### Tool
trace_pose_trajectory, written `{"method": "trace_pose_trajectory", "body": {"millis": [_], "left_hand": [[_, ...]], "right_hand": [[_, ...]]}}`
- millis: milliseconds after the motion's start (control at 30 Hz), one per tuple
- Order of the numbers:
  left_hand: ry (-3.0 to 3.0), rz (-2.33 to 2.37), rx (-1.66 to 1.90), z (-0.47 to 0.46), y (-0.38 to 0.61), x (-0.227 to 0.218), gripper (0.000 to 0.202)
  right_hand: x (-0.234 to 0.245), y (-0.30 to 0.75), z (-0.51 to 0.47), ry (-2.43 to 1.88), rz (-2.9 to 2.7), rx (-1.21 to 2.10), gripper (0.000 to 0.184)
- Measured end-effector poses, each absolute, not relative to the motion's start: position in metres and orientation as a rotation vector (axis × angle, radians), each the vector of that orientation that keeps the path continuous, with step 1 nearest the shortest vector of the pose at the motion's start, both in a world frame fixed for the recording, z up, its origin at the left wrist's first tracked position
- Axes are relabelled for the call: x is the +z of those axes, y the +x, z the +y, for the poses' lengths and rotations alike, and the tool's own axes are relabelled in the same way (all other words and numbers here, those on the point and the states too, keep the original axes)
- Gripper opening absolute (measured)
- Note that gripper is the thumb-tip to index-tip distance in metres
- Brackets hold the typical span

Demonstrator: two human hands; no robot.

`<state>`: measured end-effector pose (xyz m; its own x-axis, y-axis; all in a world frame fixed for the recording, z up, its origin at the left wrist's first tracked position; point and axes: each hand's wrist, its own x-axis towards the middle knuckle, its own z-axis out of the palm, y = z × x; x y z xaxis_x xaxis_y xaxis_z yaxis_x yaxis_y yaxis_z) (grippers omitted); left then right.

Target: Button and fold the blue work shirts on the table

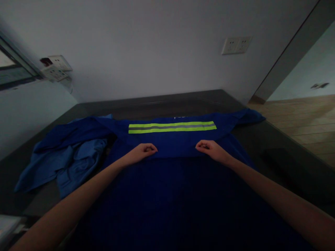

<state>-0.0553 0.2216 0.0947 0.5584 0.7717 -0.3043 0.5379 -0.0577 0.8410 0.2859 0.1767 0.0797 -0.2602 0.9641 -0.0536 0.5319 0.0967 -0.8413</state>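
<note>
A dark blue work jacket [167,143] lies spread over the table in front of me, with a yellow-green and grey reflective strip [172,127] across its far part. A fold or edge of the cloth runs crosswise just below the strip. My left hand [146,150] pinches this edge left of the middle, thumb against curled fingers. Farther right, my right hand [205,146] is closed on the same edge in a similar pinch. One sleeve [251,116] stretches out to the right. Deep shadow hides detail in the near part of the cloth.
Crumpled lighter blue cloth [75,160] lies at the left on the dark table [162,106]. A dark object [282,160] rests at the right, too dim to name. The wall with sockets [237,45] stands behind the table. Wooden floor [300,118] shows at right.
</note>
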Motion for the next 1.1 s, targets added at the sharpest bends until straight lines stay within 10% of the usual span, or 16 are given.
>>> {"method": "trace_pose_trajectory", "body": {"millis": [433,700,1100], "left_hand": [[2.508,1.178,0.487,0.206,-0.078,0.09,0.024],[3.127,0.794,0.209,0.209,-0.114,0.095,0.051],[2.872,0.749,0.253,0.241,-0.093,0.075,0.045]], "right_hand": [[0.086,0.298,0.163,-1.368,-2.084,0.47,0.007],[0.088,0.316,0.137,-1.058,-2.615,-0.137,0.044],[0.065,0.312,0.176,-1.177,-2.382,0.176,0.031]]}}
